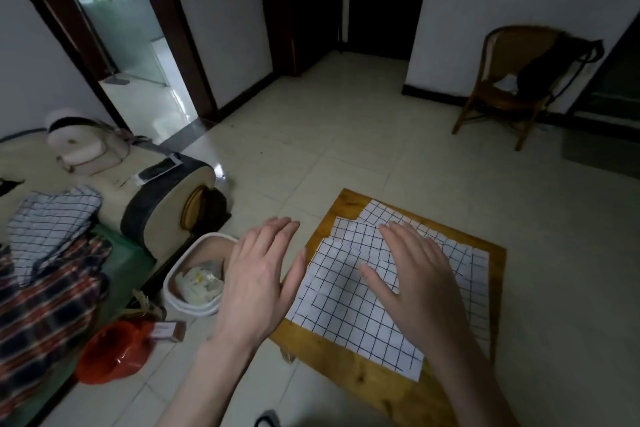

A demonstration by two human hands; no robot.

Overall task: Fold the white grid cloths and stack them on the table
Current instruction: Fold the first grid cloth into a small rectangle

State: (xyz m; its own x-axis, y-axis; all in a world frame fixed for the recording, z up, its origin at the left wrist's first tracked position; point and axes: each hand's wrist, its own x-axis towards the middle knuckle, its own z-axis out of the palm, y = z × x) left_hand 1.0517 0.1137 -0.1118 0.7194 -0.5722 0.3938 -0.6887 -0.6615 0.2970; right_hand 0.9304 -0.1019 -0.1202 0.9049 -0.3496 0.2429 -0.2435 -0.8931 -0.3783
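On the small wooden worktop [367,381] at about 5 o'clock in the view, folded white grid cloths [349,308] lie in an overlapping stack. The right hand [415,274] rests flat on the top cloth, its grip wide with fingers straight and spread. The left hand [259,274] hovers at the worktop's 9 o'clock edge, its grip also wide and holding nothing. A white bucket [194,291] stands on the floor just beside that hand, and more checked cloths [52,218] are heaped at 9 o'clock on a sofa [114,180].
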